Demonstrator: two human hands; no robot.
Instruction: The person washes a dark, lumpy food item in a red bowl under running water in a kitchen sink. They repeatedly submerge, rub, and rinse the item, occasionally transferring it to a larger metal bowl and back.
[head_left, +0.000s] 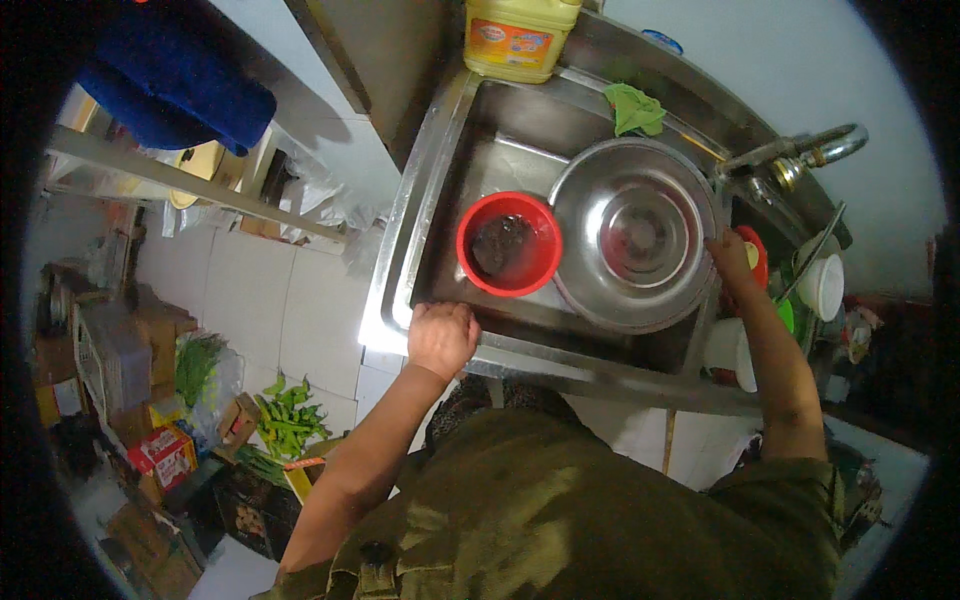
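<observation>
My left hand (444, 339) rests with curled fingers on the front rim of a stainless steel sink (525, 356), near its left corner. At the right, my right hand (729, 259) grips the edge of a large, round metal basin (585, 277) that lies in the sink, apparently with nothing in it. Just left of the basin stands a red plastic bowl (465, 259) with dark contents at its bottom, perhaps in water. A green cloth (634, 109) hangs over the back edge of the sink, behind the basin.
A yellow plastic jug (519, 41) stands at the back left corner. The metal faucet (780, 161) is at the back right. White bowls (823, 288) and other dishes crowd the right side. Green peppers (289, 420), boxes and a crate lie on the floor at left.
</observation>
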